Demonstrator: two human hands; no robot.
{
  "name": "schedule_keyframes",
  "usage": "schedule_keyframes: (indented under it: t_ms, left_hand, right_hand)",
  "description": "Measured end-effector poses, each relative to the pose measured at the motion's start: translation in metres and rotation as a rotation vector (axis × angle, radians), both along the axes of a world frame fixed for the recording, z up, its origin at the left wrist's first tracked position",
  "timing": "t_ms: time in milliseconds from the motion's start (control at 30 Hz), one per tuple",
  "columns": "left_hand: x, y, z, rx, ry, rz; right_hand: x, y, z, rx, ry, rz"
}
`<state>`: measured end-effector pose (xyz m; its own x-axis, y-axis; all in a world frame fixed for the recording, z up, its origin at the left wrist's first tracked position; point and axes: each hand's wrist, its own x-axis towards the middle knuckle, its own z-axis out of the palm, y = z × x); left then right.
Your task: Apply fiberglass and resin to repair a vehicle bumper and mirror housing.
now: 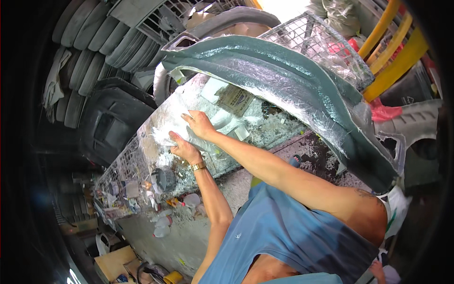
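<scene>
White fibrous matting lies frayed on a cluttered, grimy bench. My left hand grips its lower part, thumb up, with a gold-coloured watch at the wrist. My right hand is just above and to the right, fingers pinched on the same matting. Right of my hands lie a flattened brown printed piece and pale scraps. A long curved dark green moulded piece, with glossy fibre patches, spans the far side of the bench and curves down to the right.
Grey rounded parts are stacked at upper left above a black moulded panel. Wire mesh stands behind the green piece, yellow curved parts at right. Bottles, cups and scraps clutter the lower left, near boards.
</scene>
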<state>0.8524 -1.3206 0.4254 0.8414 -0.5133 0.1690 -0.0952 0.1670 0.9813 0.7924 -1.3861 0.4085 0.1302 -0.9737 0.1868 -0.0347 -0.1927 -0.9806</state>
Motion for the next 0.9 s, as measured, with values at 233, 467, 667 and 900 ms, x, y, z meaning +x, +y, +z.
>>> schedule_keyframes:
  t_ms: [233, 467, 667, 900]
  left_hand:
    - [0.07, 0.032, 0.061, -0.166, 0.144, 0.252]
    - [0.172, -0.014, -0.09, 0.161, 0.051, 0.01]
    - [0.143, -0.069, 0.008, 0.002, -0.542, -0.612]
    - [0.106, -0.114, 0.168, 0.083, -1.354, -1.459]
  right_hand:
    - [0.001, -0.104, -0.02, 0.186, -0.318, -0.177]
    - [0.0, -0.101, 0.053, 0.123, -0.141, 0.131]
    - [-0.026, -0.079, 0.076, 0.026, 0.599, 0.278]
    - [-0.056, -0.008, 0.138, -0.104, 0.565, 0.317]
